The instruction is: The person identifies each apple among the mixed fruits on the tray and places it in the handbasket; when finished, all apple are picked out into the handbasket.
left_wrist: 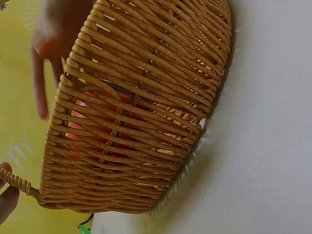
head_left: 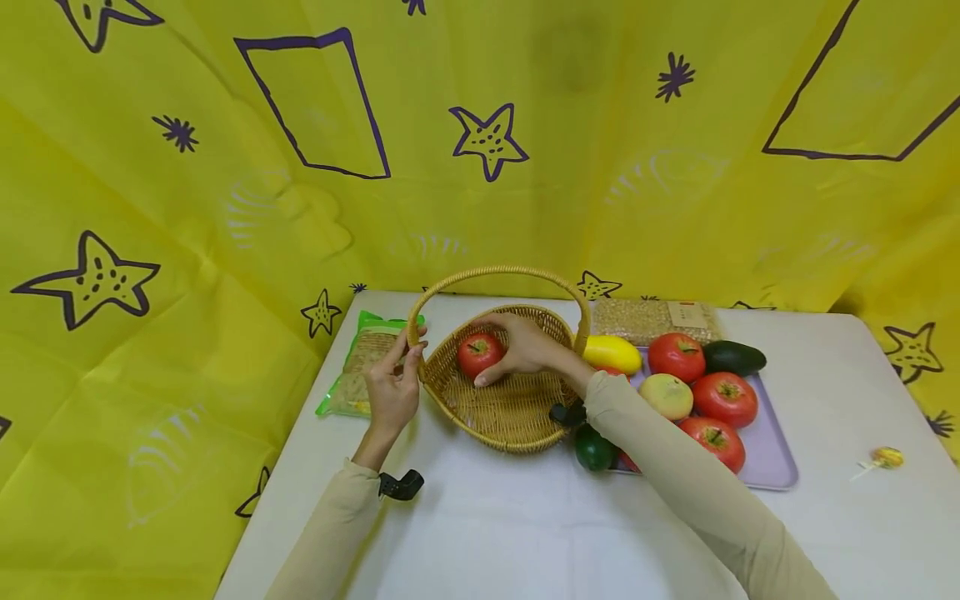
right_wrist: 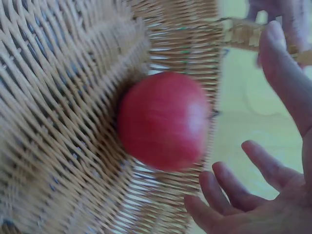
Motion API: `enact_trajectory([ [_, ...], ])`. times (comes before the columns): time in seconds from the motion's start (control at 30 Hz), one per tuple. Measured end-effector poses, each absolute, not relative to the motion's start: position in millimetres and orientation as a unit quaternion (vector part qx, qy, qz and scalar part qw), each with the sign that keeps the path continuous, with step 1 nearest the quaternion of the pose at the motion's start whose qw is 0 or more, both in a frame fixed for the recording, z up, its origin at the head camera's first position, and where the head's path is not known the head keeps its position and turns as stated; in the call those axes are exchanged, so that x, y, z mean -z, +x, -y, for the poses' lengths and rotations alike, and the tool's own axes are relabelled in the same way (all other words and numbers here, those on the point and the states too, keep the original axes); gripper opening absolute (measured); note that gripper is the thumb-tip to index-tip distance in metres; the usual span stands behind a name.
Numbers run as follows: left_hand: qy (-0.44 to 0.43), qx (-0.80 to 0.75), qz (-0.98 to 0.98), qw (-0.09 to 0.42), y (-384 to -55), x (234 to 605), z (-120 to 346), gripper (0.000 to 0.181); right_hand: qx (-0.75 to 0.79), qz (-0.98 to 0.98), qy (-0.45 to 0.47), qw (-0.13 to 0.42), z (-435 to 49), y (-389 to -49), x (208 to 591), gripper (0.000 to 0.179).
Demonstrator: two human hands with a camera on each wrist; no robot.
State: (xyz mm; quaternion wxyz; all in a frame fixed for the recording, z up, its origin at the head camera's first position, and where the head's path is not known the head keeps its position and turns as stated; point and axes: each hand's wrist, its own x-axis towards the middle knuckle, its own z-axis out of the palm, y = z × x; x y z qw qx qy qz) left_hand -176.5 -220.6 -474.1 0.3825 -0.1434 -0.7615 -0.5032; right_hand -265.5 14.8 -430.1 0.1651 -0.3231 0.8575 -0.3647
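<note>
A wicker basket [head_left: 504,417] with an arched handle [head_left: 510,270] stands on the table. Fingers and thumb of my left hand [head_left: 393,390] grip the handle near its left base; the left wrist view catches only their tips beside the handle. Inside the basket, toward its left end, lies a red apple [right_wrist: 165,122]. My right hand [head_left: 527,343] is over the basket, just beside the apple. In the right wrist view its fingers are spread and apart from the fruit. Through the weave, the left wrist view shows part of the apple.
Right of the basket, a lilac tray [head_left: 776,467] holds several red apples [head_left: 724,398], a pale round fruit [head_left: 666,397] and dark green produce [head_left: 735,357]. Behind it lies a bag of grains [head_left: 637,320]. A green-edged food packet [head_left: 352,392] is left; a lollipop [head_left: 887,457] lies far right.
</note>
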Motion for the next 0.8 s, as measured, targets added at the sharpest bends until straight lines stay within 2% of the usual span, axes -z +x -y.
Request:
enact_trajectory([
  [0.23,-0.139,0.491,0.767,0.389,-179,475,221,0.037,0.446,-0.802,-0.361,0.167,-53,-247,410,0.1],
  [0.6,-0.132,0.496,0.768,0.383,-172,466,215,0.037,0.516,-0.756,-0.366,0.17,-121,-215,411,0.102],
  [0.8,-0.136,0.492,0.768,0.388,-168,459,209,0.035,0.507,-0.777,-0.349,0.132,-162,-189,416,0.101],
])
